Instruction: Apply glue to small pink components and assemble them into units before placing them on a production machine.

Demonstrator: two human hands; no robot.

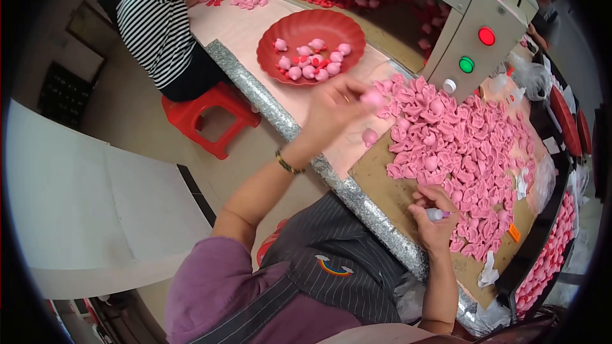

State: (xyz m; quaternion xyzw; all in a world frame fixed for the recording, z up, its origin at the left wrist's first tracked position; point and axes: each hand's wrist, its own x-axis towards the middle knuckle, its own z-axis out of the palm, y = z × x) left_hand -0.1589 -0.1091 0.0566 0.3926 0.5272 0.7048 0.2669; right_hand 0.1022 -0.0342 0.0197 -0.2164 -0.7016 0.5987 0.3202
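My left hand reaches over the near edge of the worktable, its fingers pinching a small pink ball-shaped piece that is blurred by motion. Another pink round piece lies on the table just below it. Lower right, my right hand is closed around a small whitish bottle with a purple part; its tip is hard to make out. Beside both hands spreads a big heap of curled pink pieces with some round ones among them. Beyond my left hand stands a red scalloped bowl with several pink round pieces inside.
A grey machine with a red and a green button holds red and pink pieces in its opening. A person in a striped top works at the far left by a red stool. A black tray of pink pieces stands at right.
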